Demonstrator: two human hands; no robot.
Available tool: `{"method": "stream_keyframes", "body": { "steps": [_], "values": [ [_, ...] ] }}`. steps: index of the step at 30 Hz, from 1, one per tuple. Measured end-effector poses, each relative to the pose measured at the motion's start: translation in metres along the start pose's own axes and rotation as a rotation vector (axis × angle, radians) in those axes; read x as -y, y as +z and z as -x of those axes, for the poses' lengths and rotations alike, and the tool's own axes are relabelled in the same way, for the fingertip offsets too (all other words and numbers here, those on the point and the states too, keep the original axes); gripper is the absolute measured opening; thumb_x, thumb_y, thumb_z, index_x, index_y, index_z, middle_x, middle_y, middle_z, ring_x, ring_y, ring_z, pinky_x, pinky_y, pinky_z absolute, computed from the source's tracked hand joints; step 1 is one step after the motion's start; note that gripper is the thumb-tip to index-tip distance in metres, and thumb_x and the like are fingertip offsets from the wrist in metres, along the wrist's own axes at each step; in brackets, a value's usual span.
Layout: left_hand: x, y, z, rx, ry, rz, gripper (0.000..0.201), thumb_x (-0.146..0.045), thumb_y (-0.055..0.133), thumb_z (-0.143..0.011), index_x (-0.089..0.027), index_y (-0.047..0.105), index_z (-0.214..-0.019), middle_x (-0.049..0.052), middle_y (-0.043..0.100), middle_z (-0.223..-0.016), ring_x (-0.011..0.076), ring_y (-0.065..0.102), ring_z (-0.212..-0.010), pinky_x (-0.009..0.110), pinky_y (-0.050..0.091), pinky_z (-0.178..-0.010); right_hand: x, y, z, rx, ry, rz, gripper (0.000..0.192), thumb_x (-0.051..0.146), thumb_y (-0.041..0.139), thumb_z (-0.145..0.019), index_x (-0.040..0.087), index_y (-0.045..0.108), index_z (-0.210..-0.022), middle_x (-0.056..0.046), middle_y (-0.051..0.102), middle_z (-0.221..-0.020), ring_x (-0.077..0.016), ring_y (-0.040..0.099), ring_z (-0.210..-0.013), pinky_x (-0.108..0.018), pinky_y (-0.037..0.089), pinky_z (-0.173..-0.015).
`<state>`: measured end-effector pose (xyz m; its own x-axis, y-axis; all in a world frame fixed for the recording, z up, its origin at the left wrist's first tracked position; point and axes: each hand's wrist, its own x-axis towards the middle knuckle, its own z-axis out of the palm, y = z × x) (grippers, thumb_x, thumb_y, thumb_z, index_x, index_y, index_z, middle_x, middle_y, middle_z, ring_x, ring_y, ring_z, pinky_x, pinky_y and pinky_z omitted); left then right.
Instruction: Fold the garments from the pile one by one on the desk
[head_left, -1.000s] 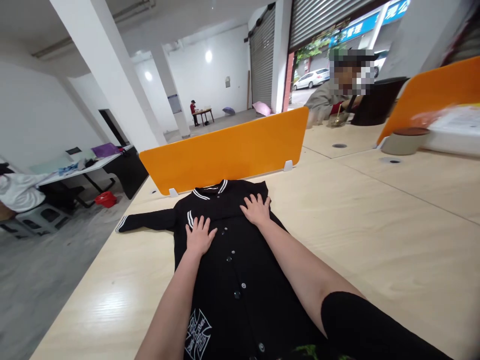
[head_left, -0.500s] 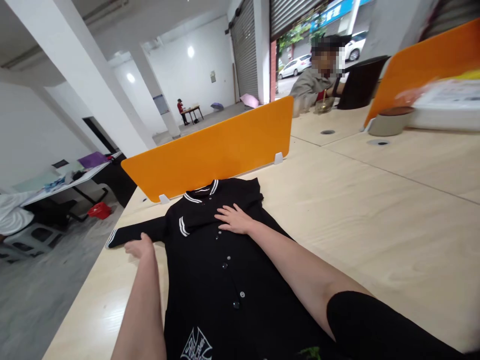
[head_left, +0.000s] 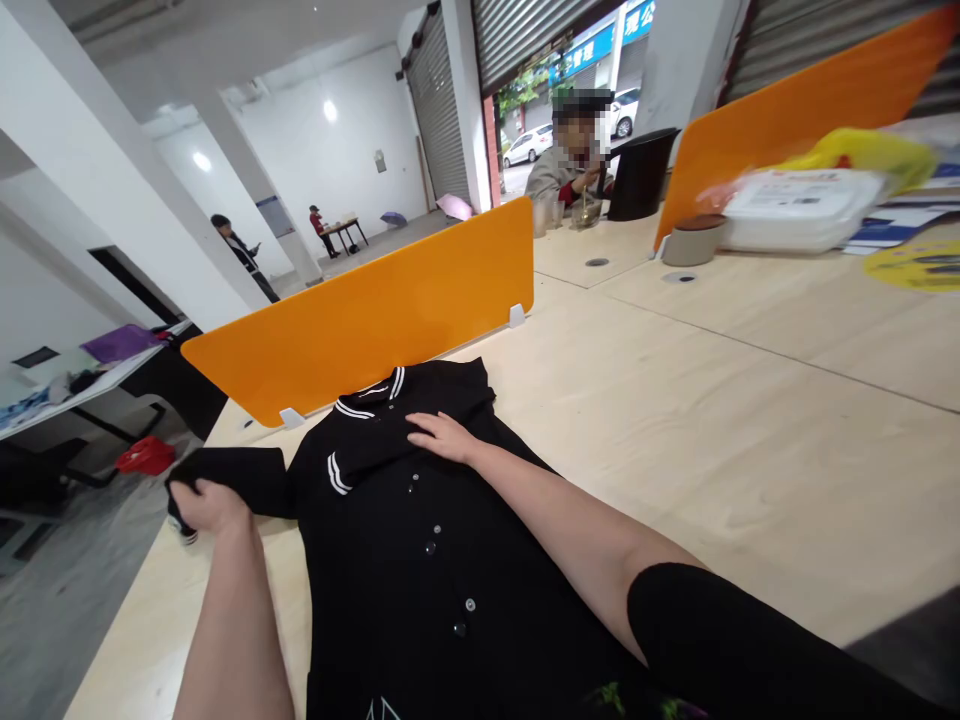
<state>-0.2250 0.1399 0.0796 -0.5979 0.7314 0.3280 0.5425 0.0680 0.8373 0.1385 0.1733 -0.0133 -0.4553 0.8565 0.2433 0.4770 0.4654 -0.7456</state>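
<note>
The black jacket (head_left: 420,560) lies front-up and buttoned on the light wooden table (head_left: 712,420), its striped collar (head_left: 367,395) close to the orange divider (head_left: 360,320). We judge it light, soft and limp: it will sag and crease wherever it is unsupported, so we take it by seams, cuffs or shoulder edges while the body is pinned flat. Our right hand (head_left: 442,437) rests open, palm down, on the chest just below the collar, gripping nothing. Our left hand (head_left: 210,505) is closed around the end of the jacket's sleeve (head_left: 247,475) at the table's left edge, the cuff bunched inside the fist. Half a second earlier that hand lay flat beside the outstretched sleeve; the sleeve now reads shorter and gathered, and the right hand has barely shifted.
</note>
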Motion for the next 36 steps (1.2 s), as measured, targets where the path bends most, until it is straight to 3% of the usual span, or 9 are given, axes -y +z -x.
{"method": "stream_keyframes", "body": {
  "steps": [3, 6, 8, 14, 19, 24, 27, 30, 36],
  "values": [
    [-0.020, 0.017, 0.033, 0.039, 0.295, -0.326, 0.030, -0.026, 0.039, -0.089, -0.018, 0.063, -0.105, 0.015, 0.060, -0.106, 0.0337, 0.047, -0.118, 0.052, 0.041, -0.096, -0.008, 0.001, -0.006, -0.205, 0.091, -0.381, 0.057, 0.057, 0.042, -0.091, 0.024, 0.050, -0.137, -0.005, 0.048, -0.142, -0.0200, 0.041, -0.133, -0.039, 0.026, -0.113],
    [-0.032, 0.048, 0.080, 0.386, 0.885, -0.747, 0.036, -0.016, 0.040, -0.086, -0.027, 0.067, -0.107, 0.011, 0.061, -0.121, 0.0310, 0.032, -0.135, 0.054, 0.021, -0.111, -0.011, -0.002, -0.009, -0.320, 0.154, -0.691, 0.063, 0.063, 0.037, -0.090, 0.020, 0.055, -0.131, -0.009, 0.057, -0.134, -0.0208, 0.052, -0.123, -0.039, 0.036, -0.108],
    [-0.028, 0.065, 0.105, 0.521, 1.044, -0.860, 0.048, -0.009, 0.038, -0.083, -0.031, 0.063, -0.118, 0.005, 0.049, -0.141, 0.0280, 0.025, -0.140, 0.054, 0.016, -0.113, -0.011, -0.007, -0.009, -0.314, 0.195, -0.799, 0.068, 0.066, 0.028, -0.091, 0.017, 0.055, -0.130, -0.011, 0.059, -0.130, -0.0204, 0.056, -0.118, -0.037, 0.040, -0.104],
    [0.011, 0.075, 0.118, 0.588, 0.768, -0.883, 0.044, -0.025, 0.038, -0.091, -0.029, 0.053, -0.132, 0.004, 0.047, -0.143, 0.0247, 0.039, -0.134, 0.045, 0.037, -0.105, -0.010, -0.017, -0.008, -0.311, 0.281, -0.862, 0.062, 0.056, 0.038, -0.092, 0.021, 0.035, -0.144, -0.011, 0.053, -0.134, -0.0193, 0.059, -0.112, -0.033, 0.050, -0.094],
    [0.022, 0.072, 0.120, 0.510, 0.812, -0.851, 0.044, -0.020, 0.039, -0.089, -0.028, 0.055, -0.130, 0.004, 0.048, -0.143, 0.0246, 0.037, -0.135, 0.046, 0.030, -0.110, -0.015, -0.010, -0.012, -0.486, 0.321, -0.890, 0.096, 0.044, 0.066, -0.074, 0.028, 0.011, -0.151, -0.010, 0.049, -0.134, -0.0183, 0.063, -0.097, -0.034, 0.058, -0.079],
    [0.021, 0.073, 0.126, 0.391, 0.802, -0.793, 0.041, -0.025, 0.036, -0.093, -0.027, 0.055, -0.129, 0.005, 0.052, -0.139, 0.0229, 0.040, -0.133, 0.044, 0.029, -0.111, -0.017, -0.009, -0.015, -0.535, 0.300, -0.720, 0.042, 0.034, 0.064, -0.066, 0.021, 0.064, -0.106, -0.003, 0.060, -0.097, -0.0158, 0.060, -0.074, -0.035, 0.060, -0.064],
    [0.023, 0.072, 0.123, 0.128, 0.668, -0.789, 0.046, -0.033, 0.027, -0.097, -0.016, 0.051, -0.132, 0.012, 0.054, -0.136, 0.0260, 0.043, -0.129, 0.046, 0.030, -0.109, -0.011, -0.018, -0.011, -0.663, 0.193, -0.507, 0.022, 0.038, 0.056, -0.069, 0.019, 0.062, -0.079, 0.000, 0.059, -0.079, -0.0169, 0.059, -0.073, -0.034, 0.057, -0.067],
    [0.026, 0.072, 0.119, 0.005, 0.545, -0.806, 0.051, -0.037, 0.022, -0.098, -0.010, 0.051, -0.130, 0.015, 0.058, -0.130, 0.0279, 0.050, -0.120, 0.044, 0.036, -0.102, -0.004, -0.033, -0.005, -0.779, 0.180, -0.290, 0.022, 0.035, 0.047, -0.074, 0.020, 0.060, -0.084, -0.001, 0.063, -0.085, -0.0178, 0.060, -0.079, -0.031, 0.052, -0.074],
    [0.026, 0.071, 0.121, -0.050, 0.490, -0.803, 0.053, -0.038, 0.019, -0.098, -0.011, 0.055, -0.125, 0.015, 0.066, -0.111, 0.0249, 0.057, -0.107, 0.043, 0.035, -0.100, 0.011, -0.055, 0.011, -0.379, 0.604, 0.313, 0.019, 0.022, 0.049, -0.077, 0.024, 0.064, -0.089, -0.005, 0.068, -0.088, -0.0241, 0.062, -0.087, -0.036, 0.044, -0.078]
  ]
}}
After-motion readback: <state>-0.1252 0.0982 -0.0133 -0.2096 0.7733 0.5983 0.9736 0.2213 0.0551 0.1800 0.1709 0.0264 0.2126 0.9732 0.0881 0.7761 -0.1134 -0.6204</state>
